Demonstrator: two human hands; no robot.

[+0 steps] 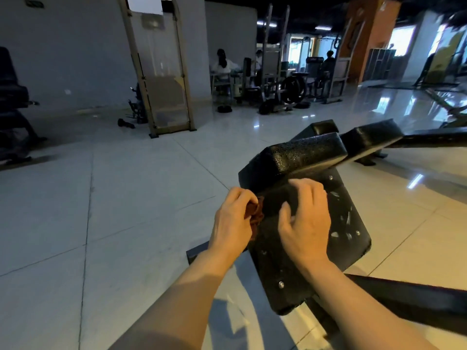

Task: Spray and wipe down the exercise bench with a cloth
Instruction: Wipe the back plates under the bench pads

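1. I saw the left hand (233,218) clenched round a bunched reddish-brown cloth (255,216), pressing it against the near-left edge of the black exercise bench (298,261).
2. The right hand (307,223) lay just right of the cloth, fingers curled over a dark padded part of the bench; the blur kept me from telling how firmly that grip closed.
3. The bench pad stood tilted, its underside board facing me, with bolts and torn pale patches (342,218) on its right half.
4. A thicker textured pad (307,154) sat at the far end, touching the board.
5. More black pads (371,140) stretched away to the far right.
6. A dark frame bar (409,296) ran off to the near right, under the right forearm.
7. The glossy tiled floor (113,210) spread to the left.
8. Weight machines (285,89) and seated people (222,64) were well apart, at the far wall.
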